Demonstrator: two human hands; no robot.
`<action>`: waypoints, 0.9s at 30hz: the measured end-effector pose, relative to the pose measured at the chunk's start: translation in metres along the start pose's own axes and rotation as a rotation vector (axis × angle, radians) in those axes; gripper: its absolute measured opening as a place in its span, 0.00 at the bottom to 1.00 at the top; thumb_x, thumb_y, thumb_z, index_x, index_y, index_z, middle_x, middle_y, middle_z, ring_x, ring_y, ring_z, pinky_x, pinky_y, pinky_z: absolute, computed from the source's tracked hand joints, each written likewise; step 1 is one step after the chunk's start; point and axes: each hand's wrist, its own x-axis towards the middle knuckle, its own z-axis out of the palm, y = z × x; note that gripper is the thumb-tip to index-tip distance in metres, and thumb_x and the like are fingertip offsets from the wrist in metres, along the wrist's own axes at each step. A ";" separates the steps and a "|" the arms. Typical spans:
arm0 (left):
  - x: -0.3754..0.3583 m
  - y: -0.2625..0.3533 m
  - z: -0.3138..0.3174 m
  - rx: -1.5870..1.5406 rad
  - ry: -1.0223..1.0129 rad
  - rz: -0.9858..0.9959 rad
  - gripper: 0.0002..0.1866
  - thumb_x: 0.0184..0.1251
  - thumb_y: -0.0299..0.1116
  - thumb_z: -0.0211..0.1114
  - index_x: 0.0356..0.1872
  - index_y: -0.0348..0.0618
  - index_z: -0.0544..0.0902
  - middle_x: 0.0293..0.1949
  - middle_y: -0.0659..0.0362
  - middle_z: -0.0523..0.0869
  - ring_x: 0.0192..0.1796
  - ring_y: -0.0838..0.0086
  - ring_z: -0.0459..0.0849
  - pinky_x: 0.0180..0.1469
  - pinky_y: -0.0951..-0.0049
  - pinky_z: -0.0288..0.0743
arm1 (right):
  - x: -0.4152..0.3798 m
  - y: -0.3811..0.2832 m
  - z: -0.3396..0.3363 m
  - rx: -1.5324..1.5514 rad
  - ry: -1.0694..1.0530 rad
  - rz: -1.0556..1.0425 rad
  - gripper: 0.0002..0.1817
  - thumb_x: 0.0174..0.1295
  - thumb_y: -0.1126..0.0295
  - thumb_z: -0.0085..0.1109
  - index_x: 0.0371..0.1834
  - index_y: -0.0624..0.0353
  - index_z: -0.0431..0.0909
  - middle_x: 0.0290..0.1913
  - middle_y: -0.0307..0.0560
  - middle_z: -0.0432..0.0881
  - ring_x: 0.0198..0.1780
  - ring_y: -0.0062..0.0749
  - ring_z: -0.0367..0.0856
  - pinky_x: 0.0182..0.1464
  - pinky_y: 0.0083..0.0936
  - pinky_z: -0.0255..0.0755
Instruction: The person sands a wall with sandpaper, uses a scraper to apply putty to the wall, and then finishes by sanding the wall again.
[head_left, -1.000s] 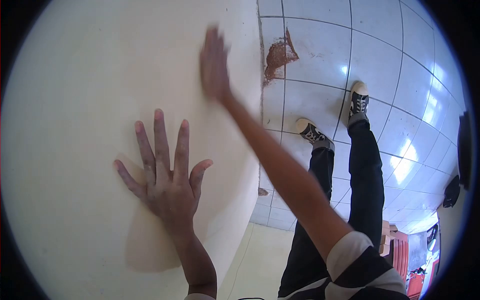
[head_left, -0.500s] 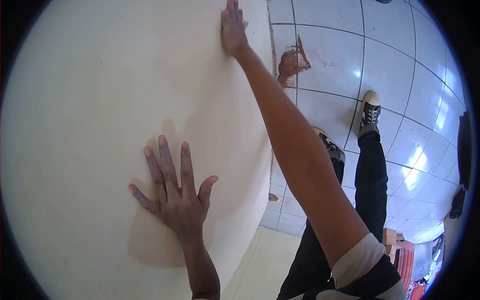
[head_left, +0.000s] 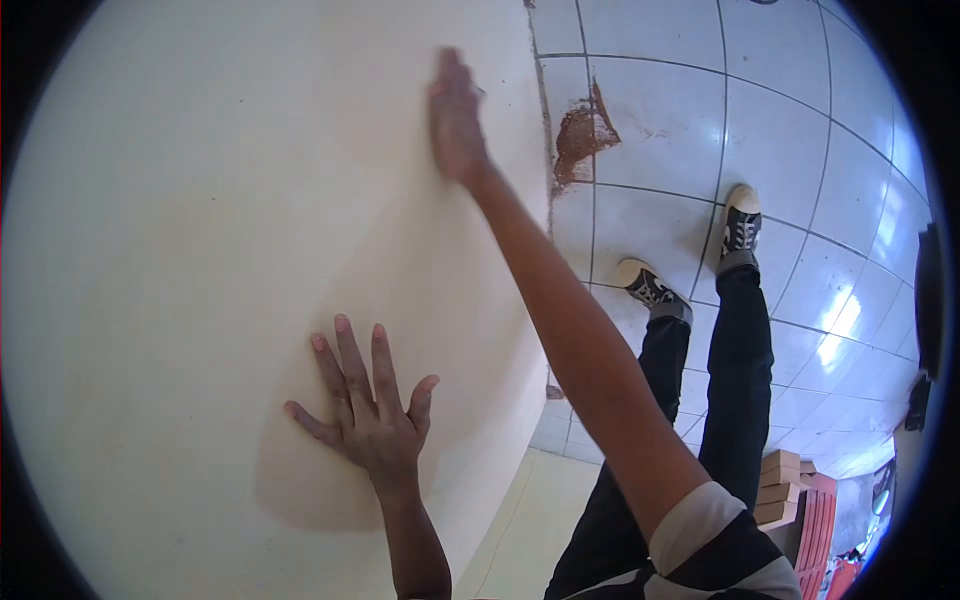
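"Pale tiles cover the floor point(head_left: 660, 105), with a red-brown patch point(head_left: 575, 145) close to the wall point(head_left: 200, 300). Where are your hands?"

"Both at the wall, which fills the side to the left of my shoes point(head_left: 742, 225). My left hand point(head_left: 382, 440) lies against it, palm in, fingers and thumb spread wide, gripping nothing. My right hand point(head_left: 458, 125) is up near the wall's rough edge, fingers close together. It's blurred; a small pale bit shows beside the fingers, but I can't tell if I'm holding it."

"How would it handle?"

"Stiff and fixed, I'd say, far too heavy to shift. There's nothing to close my fingers round, so an open palm on the broad face suits it best. It might be slightly slippery if dusty; the edge could crumble."

"And its looks?"

"Cream, mostly plain, with a few tiny dark specks and a soft shadow around my left hand."
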 end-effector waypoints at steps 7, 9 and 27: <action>0.001 -0.002 -0.006 -0.038 -0.034 0.033 0.32 0.71 0.63 0.30 0.66 0.60 0.67 0.70 0.59 0.66 0.71 0.61 0.64 0.71 0.39 0.28 | -0.300 -0.065 0.018 -0.472 -0.289 0.141 0.34 0.63 0.72 0.46 0.72 0.66 0.49 0.75 0.64 0.41 0.75 0.68 0.36 0.69 0.69 0.31; -0.002 -0.003 -0.005 -0.088 -0.009 0.049 0.32 0.71 0.64 0.29 0.66 0.61 0.67 0.70 0.59 0.66 0.71 0.61 0.64 0.71 0.39 0.28 | -0.282 -0.121 0.022 -0.235 -0.309 0.139 0.32 0.64 0.67 0.47 0.72 0.60 0.53 0.75 0.61 0.45 0.75 0.67 0.37 0.69 0.70 0.30; 0.001 0.005 0.003 -0.004 0.006 0.099 0.34 0.68 0.67 0.24 0.67 0.69 0.65 0.70 0.60 0.65 0.71 0.62 0.64 0.70 0.38 0.26 | -0.110 -0.072 0.011 -0.798 -0.534 -0.246 0.34 0.66 0.56 0.43 0.73 0.59 0.50 0.76 0.54 0.47 0.76 0.58 0.40 0.72 0.62 0.32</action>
